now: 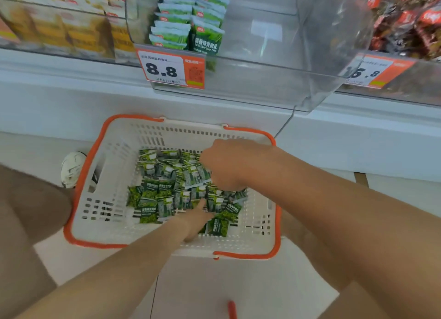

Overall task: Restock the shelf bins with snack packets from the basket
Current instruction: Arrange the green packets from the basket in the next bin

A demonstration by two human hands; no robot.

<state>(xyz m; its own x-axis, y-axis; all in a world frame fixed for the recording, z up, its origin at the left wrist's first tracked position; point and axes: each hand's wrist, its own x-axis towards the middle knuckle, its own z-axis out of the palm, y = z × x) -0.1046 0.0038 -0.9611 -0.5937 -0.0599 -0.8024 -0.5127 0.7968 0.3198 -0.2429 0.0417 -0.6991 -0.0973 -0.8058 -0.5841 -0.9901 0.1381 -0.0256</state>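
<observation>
Basket [112, 175]: right hand [226, 166] grip grasping green packets [152, 194]; left hand [196, 221] grip released, touching them.

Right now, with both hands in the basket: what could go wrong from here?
1. The right hand curls over a loose bunch of green packets in the basket; some may slip out on the lift.
2. The clear bin holds neat stacked rows at its left; a dropped handful could knock them over.
3. The red-packet bin sits right beside it, so strays could land there.
</observation>
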